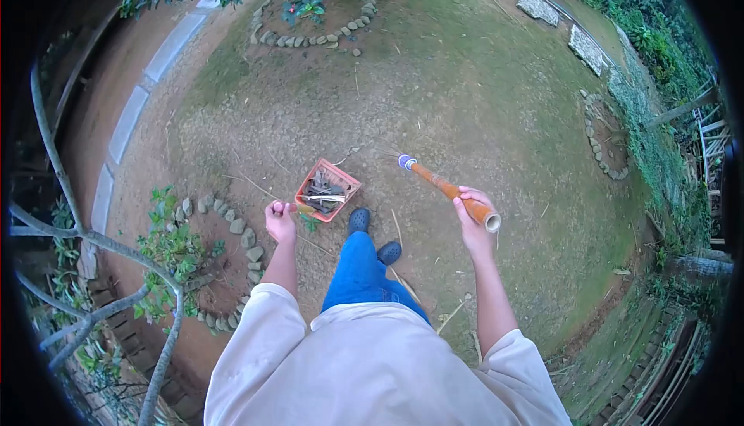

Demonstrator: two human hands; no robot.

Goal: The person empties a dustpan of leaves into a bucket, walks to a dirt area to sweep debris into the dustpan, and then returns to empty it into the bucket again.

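My right hand (pixel 474 207) is wrapped round the thick end of an orange-brown tube-shaped handle (pixel 443 186). Its hollow end faces me, and thin bristles fan out past a purple and white band at the far end. On the left, my left hand (pixel 280 220) is closed on a small yellowish-brown thing (pixel 301 208), perhaps a leaf, beside the corner of a basket. That red-orange plastic basket (pixel 350 183) stands on the ground ahead of my feet, with dark dry leaves and pale sticks inside.
Stone rings surround a leafy bush (pixel 174 251) at the left and a flowering shrub (pixel 306 0) at the top. Bare branches (pixel 116 248) reach in from the left. Pale paving slabs (pixel 128 125) line the left side. Long dry stalks (pixel 397 228) lie near my feet.
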